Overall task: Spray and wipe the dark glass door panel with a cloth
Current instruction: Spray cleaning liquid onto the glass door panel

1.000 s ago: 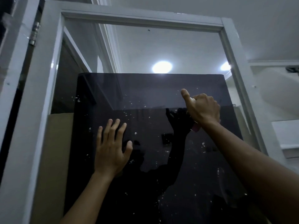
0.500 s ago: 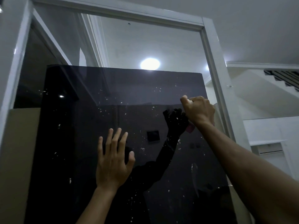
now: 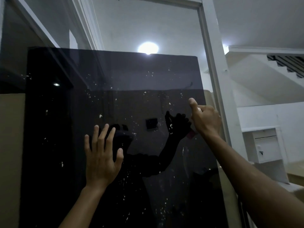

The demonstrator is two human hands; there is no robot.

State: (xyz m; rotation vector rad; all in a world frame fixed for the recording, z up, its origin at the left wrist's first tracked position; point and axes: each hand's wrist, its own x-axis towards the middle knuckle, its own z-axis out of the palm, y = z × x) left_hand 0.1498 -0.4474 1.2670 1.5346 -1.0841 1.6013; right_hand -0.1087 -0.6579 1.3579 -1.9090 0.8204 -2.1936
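Observation:
The dark glass door panel [image 3: 131, 76] fills the middle of the view and is dotted with white specks. My left hand [image 3: 102, 155] lies flat against it, low and centre, with its fingers spread. At the panel's right edge my right hand [image 3: 205, 120] is curled with the thumb pointing up. It grips a small reddish cloth [image 3: 191, 134] against the glass. Only a corner of the cloth shows below the fist. Both arms are reflected in the glass.
The white door frame [image 3: 212, 63] runs down just right of my right hand. Beyond it are a staircase [image 3: 279, 66] and a white cabinet [image 3: 266, 145]. A brown board [image 3: 9, 145] stands at the left edge, and a ceiling lamp [image 3: 148, 47] glows above the panel.
My right hand has slid along the glass toward the panel's right edge, and its thumb is raised again. My left hand stays flat on the glass. The view has swung right.

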